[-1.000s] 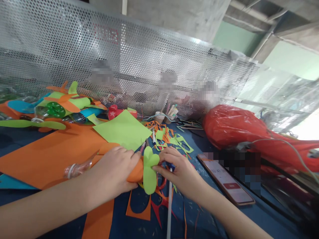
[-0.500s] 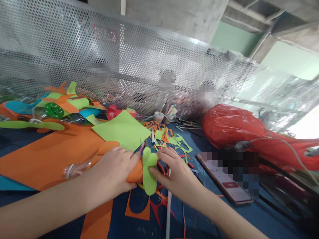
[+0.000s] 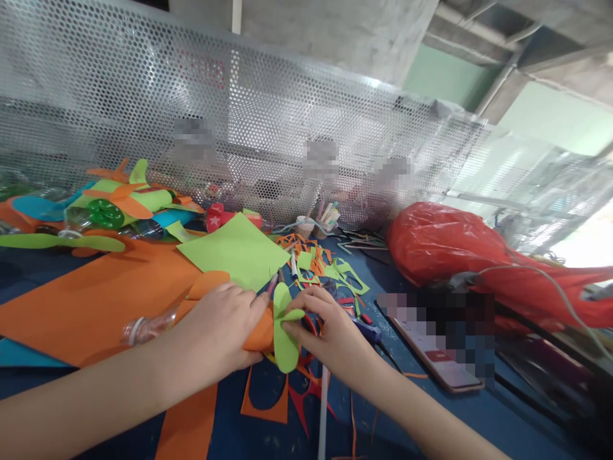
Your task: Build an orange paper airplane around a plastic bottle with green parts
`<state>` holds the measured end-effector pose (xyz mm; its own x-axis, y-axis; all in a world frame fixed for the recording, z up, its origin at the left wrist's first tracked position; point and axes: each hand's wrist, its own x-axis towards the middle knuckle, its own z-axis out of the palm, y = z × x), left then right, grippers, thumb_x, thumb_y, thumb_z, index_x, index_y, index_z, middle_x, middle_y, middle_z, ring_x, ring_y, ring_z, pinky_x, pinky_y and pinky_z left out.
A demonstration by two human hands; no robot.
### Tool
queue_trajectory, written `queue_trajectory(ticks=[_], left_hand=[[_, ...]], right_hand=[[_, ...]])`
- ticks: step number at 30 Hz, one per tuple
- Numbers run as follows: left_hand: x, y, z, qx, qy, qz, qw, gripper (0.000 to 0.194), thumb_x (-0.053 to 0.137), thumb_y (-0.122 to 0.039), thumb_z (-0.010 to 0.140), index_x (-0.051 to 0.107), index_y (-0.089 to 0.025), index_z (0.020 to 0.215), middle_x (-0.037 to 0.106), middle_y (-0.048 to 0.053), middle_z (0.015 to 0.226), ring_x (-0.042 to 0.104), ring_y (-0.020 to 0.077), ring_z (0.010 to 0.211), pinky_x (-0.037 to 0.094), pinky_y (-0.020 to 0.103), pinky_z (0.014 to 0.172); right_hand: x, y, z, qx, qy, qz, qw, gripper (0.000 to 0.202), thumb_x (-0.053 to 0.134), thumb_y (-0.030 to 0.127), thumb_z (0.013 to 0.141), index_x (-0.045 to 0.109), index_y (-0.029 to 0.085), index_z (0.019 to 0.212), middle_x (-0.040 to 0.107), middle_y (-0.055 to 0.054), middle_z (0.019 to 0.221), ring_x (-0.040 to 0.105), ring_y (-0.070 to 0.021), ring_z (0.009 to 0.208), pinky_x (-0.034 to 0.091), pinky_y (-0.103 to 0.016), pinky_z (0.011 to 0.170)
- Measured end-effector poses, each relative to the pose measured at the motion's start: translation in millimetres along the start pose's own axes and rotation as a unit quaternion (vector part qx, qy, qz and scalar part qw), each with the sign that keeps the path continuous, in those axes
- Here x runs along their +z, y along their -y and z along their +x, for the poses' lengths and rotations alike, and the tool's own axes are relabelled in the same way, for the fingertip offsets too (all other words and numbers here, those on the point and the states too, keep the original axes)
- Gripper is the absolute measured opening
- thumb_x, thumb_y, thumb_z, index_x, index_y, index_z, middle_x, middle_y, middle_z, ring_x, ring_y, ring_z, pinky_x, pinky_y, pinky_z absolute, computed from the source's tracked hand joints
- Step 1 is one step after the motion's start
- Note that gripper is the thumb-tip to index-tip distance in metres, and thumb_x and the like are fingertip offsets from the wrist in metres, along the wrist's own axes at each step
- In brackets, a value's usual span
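My left hand (image 3: 223, 322) is wrapped round a clear plastic bottle (image 3: 141, 330) that lies on its side, covered in orange sheet (image 3: 261, 333). The bottle's neck points left. At its right end is a light green rounded strip (image 3: 286, 351) with a small green flap (image 3: 293, 314) standing out from it. The fingertips of my right hand (image 3: 323, 319) are closed on the green pieces where they meet. How the strip is fixed to the bottle is hidden. Partly covered by my right hand, scissors with a red handle (image 3: 312, 324) lie behind.
Orange sheet (image 3: 96, 297) and green sheet (image 3: 234, 249) lie at left and centre. Finished bottle planes (image 3: 129, 201) stand far left. Cut scraps (image 3: 311, 255), a blue glue gun (image 3: 368, 331), a phone (image 3: 445, 367) and a red plastic bag (image 3: 440, 239) are right. A perforated metal screen (image 3: 278, 115) rises behind.
My right hand has shifted slightly left. The green flap has tilted and now shows more edge-on. My left hand stays on the bottle. More of the glue gun shows.
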<state>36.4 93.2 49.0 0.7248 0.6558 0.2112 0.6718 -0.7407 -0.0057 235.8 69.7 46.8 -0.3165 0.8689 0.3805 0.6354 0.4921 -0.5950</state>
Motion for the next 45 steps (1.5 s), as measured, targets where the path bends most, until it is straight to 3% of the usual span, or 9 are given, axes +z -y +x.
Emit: queue_trajectory(ticks=[10,17,21,25,28,32,37,41,45], left_hand=[[-10.7,7,0,-0.009,-0.024,-0.017,1.0,0.056,0.071,-0.042,0.07,0.058,-0.011,0.114,0.068,0.013,0.098,0.061,0.0338,0.095,0.048,0.046,0.081],[-1.0,17,4,0.004,-0.083,-0.043,0.996,0.069,0.068,-0.055,0.069,0.054,-0.013,0.122,0.066,0.013,0.109,0.058,0.0324,0.104,0.039,0.05,0.096],[-8.0,21,6,0.0,-0.043,-0.093,0.995,0.088,0.066,-0.066,0.061,0.047,-0.016,0.131,0.059,0.015,0.126,0.048,0.0347,0.121,0.032,0.051,0.103],[-32.8,40,6,-0.062,-0.034,-0.174,0.982,0.082,0.051,-0.067,0.075,0.03,-0.024,0.142,0.045,0.012,0.141,0.044,0.0294,0.126,0.039,0.042,0.098],[-52.0,63,4,-0.146,-0.044,-0.221,0.963,0.057,0.033,-0.061,0.088,0.046,-0.024,0.129,0.064,0.009,0.119,0.061,0.0233,0.105,0.048,0.031,0.081],[-61.0,95,-1,-0.206,-0.022,-0.192,0.959,0.061,0.018,-0.057,0.093,0.056,-0.012,0.107,0.07,0.01,0.098,0.064,0.0202,0.089,0.048,0.034,0.078],[-47.9,119,0,-0.199,0.161,-0.384,0.887,0.07,0.009,-0.065,0.088,0.057,-0.015,0.102,0.073,0.012,0.091,0.069,0.0191,0.076,0.053,0.027,0.062],[-37.8,121,1,-0.106,0.154,-0.508,0.841,0.054,0.029,-0.061,0.089,0.051,-0.019,0.116,0.067,0.013,0.113,0.066,0.021,0.098,0.054,0.03,0.075],[-33.0,123,3,-0.151,0.14,-0.578,0.789,0.058,0.067,-0.045,0.075,0.045,-0.024,0.124,0.064,0.008,0.119,0.06,0.0237,0.109,0.051,0.033,0.088]], right_hand=[[0,-11,-3,0.092,0.022,0.145,0.985,0.052,0.066,0.041,0.077,0.042,0.022,0.119,0.055,-0.008,0.11,0.056,-0.0204,0.102,0.048,-0.038,0.088],[-6,-4,-1,0.161,0.11,0.362,0.911,0.055,0.062,0.049,0.079,0.04,0.028,0.125,0.063,-0.005,0.109,0.063,-0.019,0.101,0.05,-0.04,0.091],[-3,-8,-1,0.219,0.091,0.418,0.877,0.055,0.065,0.049,0.076,0.045,0.026,0.122,0.066,-0.004,0.104,0.067,-0.0185,0.092,0.053,-0.038,0.087],[1,-20,1,0.229,0.073,0.453,0.859,0.056,0.067,0.049,0.075,0.048,0.026,0.123,0.068,-0.004,0.102,0.068,-0.0188,0.088,0.053,-0.04,0.086],[3,-27,2,0.236,0.054,0.475,0.846,0.052,0.066,0.047,0.078,0.049,0.026,0.123,0.068,-0.004,0.102,0.067,-0.0191,0.091,0.053,-0.04,0.086],[3,-29,5,0.257,0.021,0.512,0.82,0.044,0.061,0.043,0.083,0.05,0.029,0.123,0.068,-0.003,0.107,0.066,-0.0181,0.095,0.053,-0.036,0.086],[-2,-21,9,0.281,-0.027,0.526,0.802,0.039,0.054,0.045,0.088,0.051,0.029,0.123,0.062,-0.003,0.122,0.064,-0.0173,0.101,0.052,-0.031,0.086],[-2,-22,12,0.29,-0.056,0.532,0.794,0.035,0.052,0.045,0.089,0.055,0.026,0.119,0.067,-0.005,0.115,0.066,-0.0149,0.095,0.053,-0.025,0.081],[-2,-25,14,0.311,-0.05,0.535,0.784,0.036,0.045,0.044,0.093,0.055,0.023,0.121,0.072,-0.006,0.102,0.068,-0.0134,0.087,0.053,-0.023,0.08]])
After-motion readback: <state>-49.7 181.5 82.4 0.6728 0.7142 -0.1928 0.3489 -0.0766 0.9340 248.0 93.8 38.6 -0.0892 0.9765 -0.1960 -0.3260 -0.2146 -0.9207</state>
